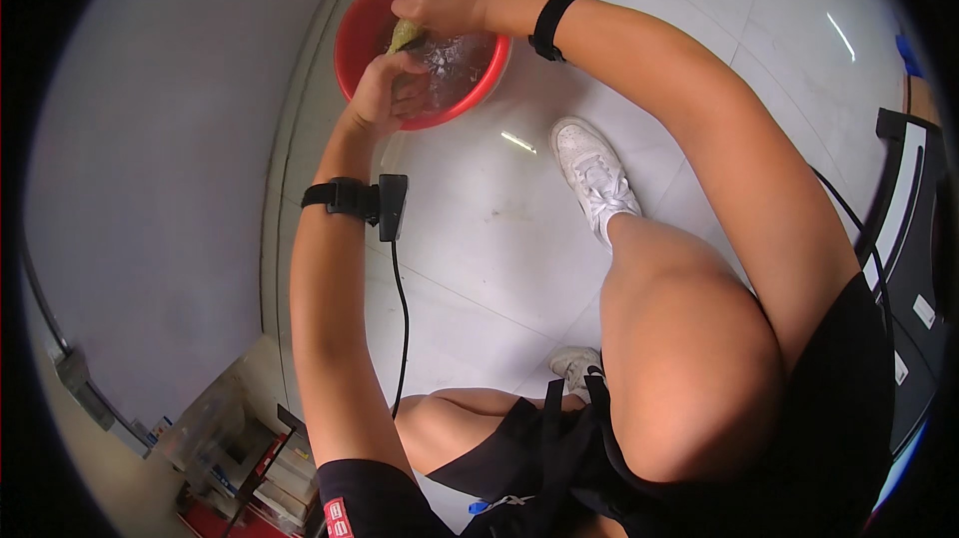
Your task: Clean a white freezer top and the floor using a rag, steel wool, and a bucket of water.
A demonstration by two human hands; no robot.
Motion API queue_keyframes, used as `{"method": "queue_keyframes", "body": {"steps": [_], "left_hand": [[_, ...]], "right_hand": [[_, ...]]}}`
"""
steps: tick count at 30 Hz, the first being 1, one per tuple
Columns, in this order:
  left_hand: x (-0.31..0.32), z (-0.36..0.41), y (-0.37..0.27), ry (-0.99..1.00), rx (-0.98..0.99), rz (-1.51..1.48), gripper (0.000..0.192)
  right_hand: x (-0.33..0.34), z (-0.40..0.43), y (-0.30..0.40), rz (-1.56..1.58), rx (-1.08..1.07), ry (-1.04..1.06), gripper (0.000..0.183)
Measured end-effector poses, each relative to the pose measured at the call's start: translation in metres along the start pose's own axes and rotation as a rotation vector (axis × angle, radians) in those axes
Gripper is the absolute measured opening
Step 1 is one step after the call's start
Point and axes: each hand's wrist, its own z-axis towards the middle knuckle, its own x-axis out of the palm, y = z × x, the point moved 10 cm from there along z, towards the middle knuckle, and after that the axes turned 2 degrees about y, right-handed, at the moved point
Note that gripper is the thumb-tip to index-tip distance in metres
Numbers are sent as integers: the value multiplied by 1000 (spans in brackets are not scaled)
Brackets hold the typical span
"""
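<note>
A round red plastic basin (491,81) with water in it stands on the tiled floor at the top of the view. Over the basin, my right hand (446,2) is closed around one end of a wet yellow-green cloth (405,34). The cloth stretches down to my left hand (389,91), whose thumb and palm meet its lower end at the basin's near left side. A small dark patch shows beside the cloth between the hands. The left fingers are partly blurred, and their hold on the cloth is not clear.
A pale wall or panel (165,163) rises along the left. Boxes and packets (288,482) sit on a shelf at lower left. My white shoe (592,163) rests on the floor near the basin. A black cable (405,313) hangs from the left wrist device (392,208). Black-and-white equipment (899,216) stands at right.
</note>
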Motion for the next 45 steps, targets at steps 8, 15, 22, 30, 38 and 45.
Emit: {"method": "queue_keyframes", "body": {"steps": [8,15,22,30,38,45], "left_hand": [[24,-9,4,154,134,-165,33],[31,-5,-15,253,241,-403,34],[36,2,-38,404,275,-427,18],[11,-19,-79,-511,459,651,23],[19,-87,-63,-1045,756,768,40],[15,-102,-120,-1037,774,1070,36]], "right_hand": [[-17,9,12,-20,-53,-78,14],[-41,24,7,-33,-120,-285,15],[-54,35,-8,-53,-171,-399,16],[-62,8,-42,130,81,-418,4],[-71,-39,7,448,326,-43,44],[-79,-3,0,594,334,-451,39]]}}
